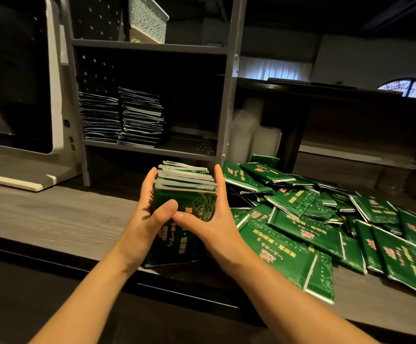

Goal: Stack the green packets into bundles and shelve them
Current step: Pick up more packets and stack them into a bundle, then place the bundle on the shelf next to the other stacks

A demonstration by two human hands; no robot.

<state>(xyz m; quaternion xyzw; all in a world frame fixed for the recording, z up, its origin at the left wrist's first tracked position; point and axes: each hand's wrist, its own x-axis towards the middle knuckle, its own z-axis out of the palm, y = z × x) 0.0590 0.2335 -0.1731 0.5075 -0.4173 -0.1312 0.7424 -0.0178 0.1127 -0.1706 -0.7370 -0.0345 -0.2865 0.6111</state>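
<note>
While the left hand (149, 209) and the right hand (210, 217) press in from either side, a bundle of green packets (186, 192) stands on edge between them at the centre of the frame, firmly clamped. Fingers run up its two flanks, and both thumbs lie across its near face with their tips touching. Its lower end reaches the front edge of the wood-grain surface (53, 209); whether it rests there cannot be told. Just right of the right hand, a loose pile of packets (326, 227) sprawls over the surface toward the right edge of the frame, overlapping at all angles. Behind the hands stands a grey shelf rack (229, 95). On its lower shelf, centre left, a left stack (100, 117) and a right stack (142, 117) of packets sit side by side. A pale lattice basket (149, 18) sits on the shelf above. A white-framed screen (13, 78) fills the upper left.
</note>
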